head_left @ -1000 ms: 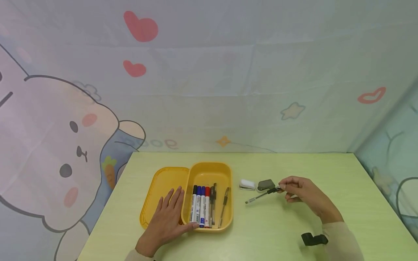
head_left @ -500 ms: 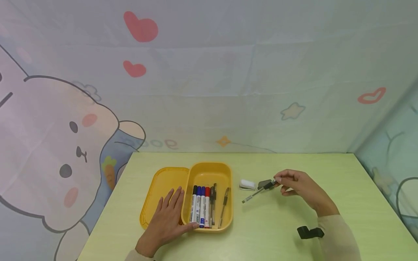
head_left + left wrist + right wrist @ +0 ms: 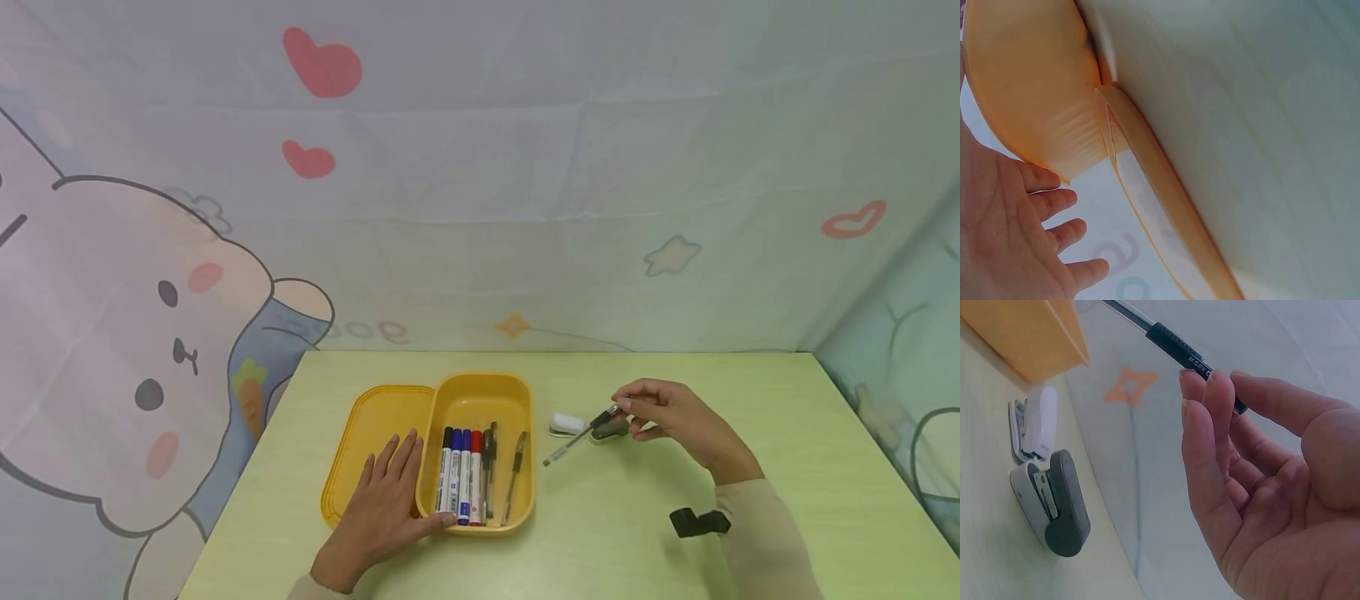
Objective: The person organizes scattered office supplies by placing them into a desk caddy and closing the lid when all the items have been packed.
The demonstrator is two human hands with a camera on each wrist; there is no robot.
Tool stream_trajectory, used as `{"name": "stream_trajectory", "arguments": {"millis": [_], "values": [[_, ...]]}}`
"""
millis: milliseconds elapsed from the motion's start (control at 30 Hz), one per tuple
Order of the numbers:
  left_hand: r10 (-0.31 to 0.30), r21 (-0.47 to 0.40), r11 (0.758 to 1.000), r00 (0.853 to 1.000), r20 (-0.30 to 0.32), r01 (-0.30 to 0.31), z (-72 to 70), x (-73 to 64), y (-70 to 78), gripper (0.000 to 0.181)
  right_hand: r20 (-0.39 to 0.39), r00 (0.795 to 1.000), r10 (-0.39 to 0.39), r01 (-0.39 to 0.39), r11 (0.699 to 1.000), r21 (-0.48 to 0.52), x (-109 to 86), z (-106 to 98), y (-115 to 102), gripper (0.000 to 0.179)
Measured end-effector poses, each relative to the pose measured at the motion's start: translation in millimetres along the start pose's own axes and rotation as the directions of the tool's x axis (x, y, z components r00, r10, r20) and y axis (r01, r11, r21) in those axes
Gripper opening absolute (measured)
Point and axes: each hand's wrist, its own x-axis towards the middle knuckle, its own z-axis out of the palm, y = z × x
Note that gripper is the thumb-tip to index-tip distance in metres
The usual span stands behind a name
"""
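Observation:
My right hand pinches a clear pen with a black grip by its capped end, between thumb and fingertips. In the right wrist view the pen slants above the table. My left hand lies with straight, spread fingers over the yellow box's left edge, its thumb touching the front rim. The yellow box holds a row of black-, blue- and red-capped markers and several clear pens. Its open lid lies to the left, partly under the left hand.
A white stapler and a dark grey stapler rest on the table right of the box, below the held pen. A printed cloth hangs behind the table's back edge.
My right hand has moved left with the pen, towards the box, passing over the staplers. The pen has tilted more steeply. The left hand has stayed still.

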Motion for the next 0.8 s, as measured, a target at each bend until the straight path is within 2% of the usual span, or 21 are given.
{"name": "stream_trajectory", "arguments": {"millis": [600,800], "values": [[0.002,0.004,1.0,1.0,-0.011,-0.002,0.3,-0.6,0.4,0.115,0.104,0.993,-0.057,0.051,0.997,0.064,19.2,18,-16,0.038],[-0.001,0.006,1.0,1.0,-0.006,0.001,1.6,-0.6,0.0,0.116,0.137,0.989,-0.057,0.05,0.998,0.05,23.9,26,-21,0.039]]}}
